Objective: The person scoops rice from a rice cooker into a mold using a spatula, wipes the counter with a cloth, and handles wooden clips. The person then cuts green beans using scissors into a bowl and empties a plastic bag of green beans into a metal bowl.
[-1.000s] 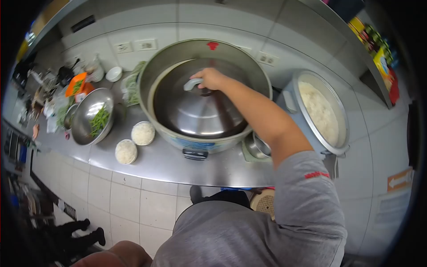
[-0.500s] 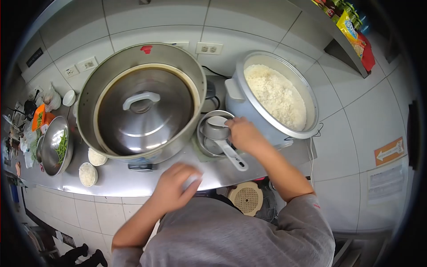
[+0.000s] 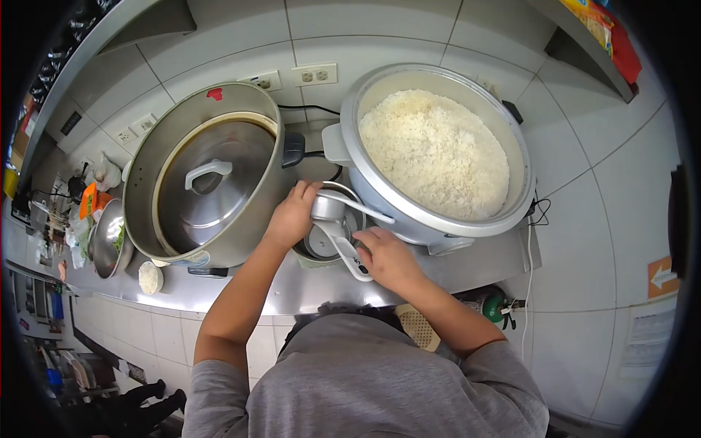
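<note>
A metal scoop cup [image 3: 328, 209] with a long white handle [image 3: 349, 252] rests over a round metal pot [image 3: 320, 244] between the two big cookers. Another long white utensil handle [image 3: 365, 208] lies across the pot, slanting down to the right. At the pot's left, my left hand [image 3: 292, 215] has its fingers closed at the scoop cup's rim, by the white utensil's upper end. My right hand [image 3: 391, 259] is on the other side, close beside the scoop's handle, its thumb and fingers bent but apart. I see nothing in it.
A large rice cooker [image 3: 347, 87] full of white rice [image 3: 438, 153] stands at right. Left is a big pot [image 3: 139, 212] with a metal lid [image 3: 234, 201] inside. A small bowl of rice [image 3: 150, 277] and a steel bowl [image 3: 109, 244] stand farther left on the counter [image 3: 292, 292].
My left hand has moved up from the counter's front edge to the scoop cup. My right hand has left the cup's rim and come down near the handle. The view has shifted right.
</note>
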Tool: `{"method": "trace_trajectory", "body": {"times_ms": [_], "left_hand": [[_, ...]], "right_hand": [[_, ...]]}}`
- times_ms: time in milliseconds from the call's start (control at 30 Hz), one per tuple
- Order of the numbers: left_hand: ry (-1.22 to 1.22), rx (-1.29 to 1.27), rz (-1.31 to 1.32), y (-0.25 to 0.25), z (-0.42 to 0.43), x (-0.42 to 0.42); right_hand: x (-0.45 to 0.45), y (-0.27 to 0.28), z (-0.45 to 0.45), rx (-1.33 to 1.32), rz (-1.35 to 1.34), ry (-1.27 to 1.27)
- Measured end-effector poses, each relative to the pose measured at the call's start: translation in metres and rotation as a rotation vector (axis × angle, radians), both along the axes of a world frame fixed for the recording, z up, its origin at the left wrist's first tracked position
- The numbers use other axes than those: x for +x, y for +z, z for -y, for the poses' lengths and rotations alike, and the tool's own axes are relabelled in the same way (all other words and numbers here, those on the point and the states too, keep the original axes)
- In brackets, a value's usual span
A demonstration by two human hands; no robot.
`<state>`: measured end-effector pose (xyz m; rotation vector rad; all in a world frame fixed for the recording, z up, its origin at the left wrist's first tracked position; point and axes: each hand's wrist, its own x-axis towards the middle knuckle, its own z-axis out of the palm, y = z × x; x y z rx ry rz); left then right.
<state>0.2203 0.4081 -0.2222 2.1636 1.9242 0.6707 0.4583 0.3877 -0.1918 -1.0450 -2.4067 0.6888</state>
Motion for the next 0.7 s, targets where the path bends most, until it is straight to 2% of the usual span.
{"method": "trace_trajectory", "body": {"times_ms": [33,100,167,233,333,400,467,500,533,667,700], "left_hand": [[-0.002,-0.008,-0.014,0.002,-0.001,0.003],[0.044,0.166,-0.003,0.008,-0.005,0.007],[0.011,0.113,-0.052,0.008,-0.013,0.003],[-0.022,0.075,-0.093,0.010,-0.024,0.001],[-0.022,0.084,-0.060,0.009,-0.029,-0.001],[-0.091,0.193,-0.138,0.000,-0.023,-0.003],[-0.074,0.275,-0.088,0.010,-0.007,0.000],[-0.060,0.349,-0.042,0.018,0.003,0.002],[-0.033,0.305,0.068,0.025,0.015,0.003],[-0.009,0.363,0.098,0.025,0.074,0.007],[0.005,0.362,0.143,0.020,0.088,0.003]], "right_hand": [[-0.004,-0.003,-0.001,-0.008,-0.014,-0.002],[-0.018,-0.011,-0.005,0.044,0.158,0.068],[-0.036,-0.028,-0.010,0.005,0.172,0.065],[-0.053,-0.034,-0.016,0.046,0.368,0.080],[-0.063,-0.025,-0.013,0.154,0.342,0.051],[-0.058,-0.016,-0.010,0.185,0.268,0.033],[-0.049,-0.016,-0.008,0.219,0.199,0.021],[-0.044,-0.023,-0.006,0.193,0.150,-0.034],[-0.042,-0.030,-0.003,0.159,0.104,-0.089],[-0.053,-0.049,-0.014,0.103,0.142,0.000],[-0.060,-0.044,-0.013,-0.020,0.201,-0.001]]}}
